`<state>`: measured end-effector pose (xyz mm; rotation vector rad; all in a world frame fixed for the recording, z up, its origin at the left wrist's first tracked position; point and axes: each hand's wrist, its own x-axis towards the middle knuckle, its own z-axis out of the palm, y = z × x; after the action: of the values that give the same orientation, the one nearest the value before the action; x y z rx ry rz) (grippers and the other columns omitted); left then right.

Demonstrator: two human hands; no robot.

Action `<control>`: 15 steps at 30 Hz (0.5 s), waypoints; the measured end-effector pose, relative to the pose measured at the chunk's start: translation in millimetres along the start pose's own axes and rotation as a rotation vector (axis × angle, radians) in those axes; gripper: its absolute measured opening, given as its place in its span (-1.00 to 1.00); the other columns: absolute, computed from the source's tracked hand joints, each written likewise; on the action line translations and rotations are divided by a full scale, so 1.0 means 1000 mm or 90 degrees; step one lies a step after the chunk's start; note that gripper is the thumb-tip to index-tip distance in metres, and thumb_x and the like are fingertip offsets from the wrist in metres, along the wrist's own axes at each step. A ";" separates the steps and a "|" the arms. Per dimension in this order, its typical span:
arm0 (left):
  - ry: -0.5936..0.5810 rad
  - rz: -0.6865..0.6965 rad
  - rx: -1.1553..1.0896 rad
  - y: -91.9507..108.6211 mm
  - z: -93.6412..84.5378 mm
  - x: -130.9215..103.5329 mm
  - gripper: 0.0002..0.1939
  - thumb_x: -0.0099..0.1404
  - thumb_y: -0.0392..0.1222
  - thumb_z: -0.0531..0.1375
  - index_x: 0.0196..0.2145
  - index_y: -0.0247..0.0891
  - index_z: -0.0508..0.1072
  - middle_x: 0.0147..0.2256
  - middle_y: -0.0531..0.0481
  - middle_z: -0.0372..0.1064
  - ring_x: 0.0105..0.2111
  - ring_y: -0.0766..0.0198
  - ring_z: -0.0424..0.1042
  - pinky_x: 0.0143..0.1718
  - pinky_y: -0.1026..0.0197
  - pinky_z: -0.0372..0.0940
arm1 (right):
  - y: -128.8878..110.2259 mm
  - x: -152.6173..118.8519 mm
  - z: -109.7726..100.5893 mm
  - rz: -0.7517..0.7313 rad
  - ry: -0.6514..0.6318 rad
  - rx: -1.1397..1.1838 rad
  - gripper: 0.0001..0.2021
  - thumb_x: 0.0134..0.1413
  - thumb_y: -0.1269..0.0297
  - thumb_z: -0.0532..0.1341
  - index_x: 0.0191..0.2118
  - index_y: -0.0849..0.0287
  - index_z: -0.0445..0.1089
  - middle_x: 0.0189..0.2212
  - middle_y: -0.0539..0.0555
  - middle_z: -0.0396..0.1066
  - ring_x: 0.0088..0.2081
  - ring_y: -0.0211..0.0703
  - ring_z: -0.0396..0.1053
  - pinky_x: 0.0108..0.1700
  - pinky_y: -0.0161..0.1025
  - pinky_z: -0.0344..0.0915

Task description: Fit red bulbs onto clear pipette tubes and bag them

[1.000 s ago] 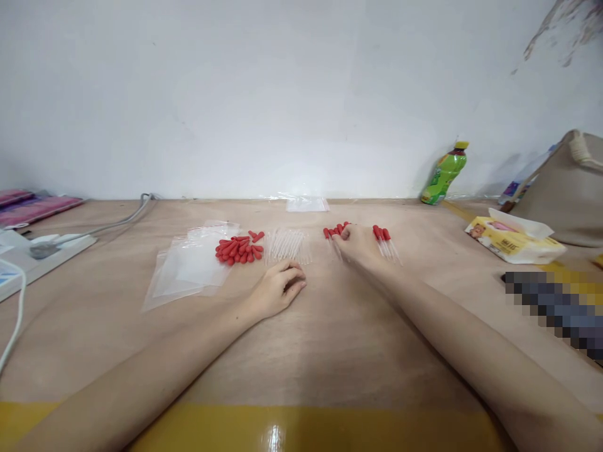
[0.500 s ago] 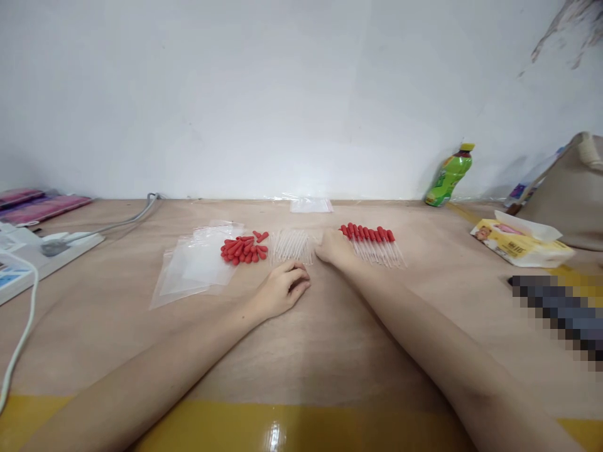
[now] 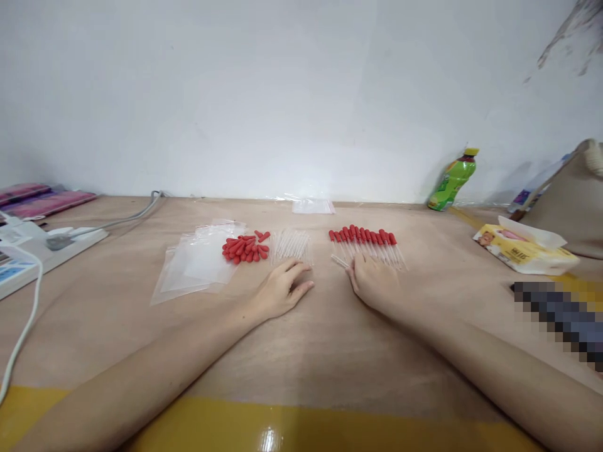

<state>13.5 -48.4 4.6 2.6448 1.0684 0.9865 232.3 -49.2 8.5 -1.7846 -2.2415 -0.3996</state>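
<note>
My right hand (image 3: 374, 276) is closed on a thin clear dropper tube (image 3: 339, 260), whose end sticks out to the left of the fingers. Just beyond that hand lies a row of droppers with red bulbs (image 3: 362, 235), their clear tubes pointing toward me. My left hand (image 3: 285, 290) rests on the table with thumb and fingers apart, holding nothing. Right behind its fingertips is a bunch of loose clear tubes (image 3: 292, 243). To the left of those tubes a heap of loose red rubber bulbs (image 3: 242, 249) lies partly over clear zip bags (image 3: 200, 260).
A power strip (image 3: 56, 257) with cables is on the left, pink packets (image 3: 51, 204) behind it. Against the wall leans a green bottle (image 3: 455, 179). On the right are a yellow tissue pack (image 3: 525, 248), a beige bag (image 3: 565, 201) and a pixelated dark object (image 3: 560, 317).
My right hand has come back toward me and to the right from the near end of the dropper row, and a clear tube now shows in its fingers. My left hand has hardly moved.
</note>
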 end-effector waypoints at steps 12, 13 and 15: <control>-0.043 -0.366 0.378 -0.078 -0.069 0.075 -0.72 0.08 -0.17 0.14 -0.22 -0.26 0.42 -0.13 -0.22 0.24 -0.03 -0.08 0.13 -0.04 -0.06 0.05 | 0.016 0.000 0.026 -0.102 0.129 0.319 -0.90 0.09 0.31 0.02 -0.38 0.18 0.21 -0.44 0.07 0.32 -0.38 -0.18 0.26 -0.34 -0.26 0.15; -0.089 -0.402 0.371 -0.086 -0.069 0.082 -0.71 0.06 -0.16 0.16 -0.22 -0.25 0.43 -0.10 -0.22 0.22 -0.01 -0.08 0.10 -0.03 -0.05 0.04 | 0.016 0.000 0.026 -0.102 0.124 0.337 -0.91 0.08 0.32 0.02 -0.38 0.18 0.21 -0.43 0.07 0.32 -0.38 -0.18 0.26 -0.34 -0.26 0.16; -0.131 -0.436 0.351 -0.098 -0.065 0.090 -0.72 -0.01 -0.12 0.22 -0.29 -0.24 0.47 -0.11 -0.22 0.24 -0.02 -0.12 0.12 -0.05 -0.06 0.07 | 0.017 0.000 0.026 -0.099 0.116 0.358 -0.92 0.07 0.32 0.03 -0.37 0.18 0.21 -0.43 0.07 0.32 -0.37 -0.18 0.26 -0.33 -0.26 0.17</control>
<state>-34.6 75.8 69.5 2.3087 2.2116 0.2951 248.1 -36.0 -14.2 -1.2417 -2.0933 0.0467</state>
